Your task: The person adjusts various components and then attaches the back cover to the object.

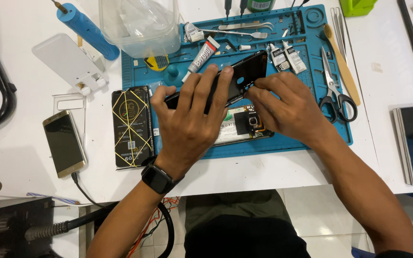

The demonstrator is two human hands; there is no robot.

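Two bare hands grip a glossy black phone back cover point(242, 76), tilted above the opened phone body point(242, 125) on a blue silicone work mat point(307, 138). Left hand point(192, 119) clasps its lower edge; right hand point(288, 107) pinches the near side edge. Black-handled scissors point(335, 91) lie just right; bare mat remains below.

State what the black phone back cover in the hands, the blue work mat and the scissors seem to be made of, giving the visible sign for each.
Black back cover: probably glossy plastic, possibly glass; it shows sheen and cut-out holes.
Blue work mat: likely matte silicone or rubber, with moulded compartments.
Scissors: bright metal blades, black handles that look plastic.
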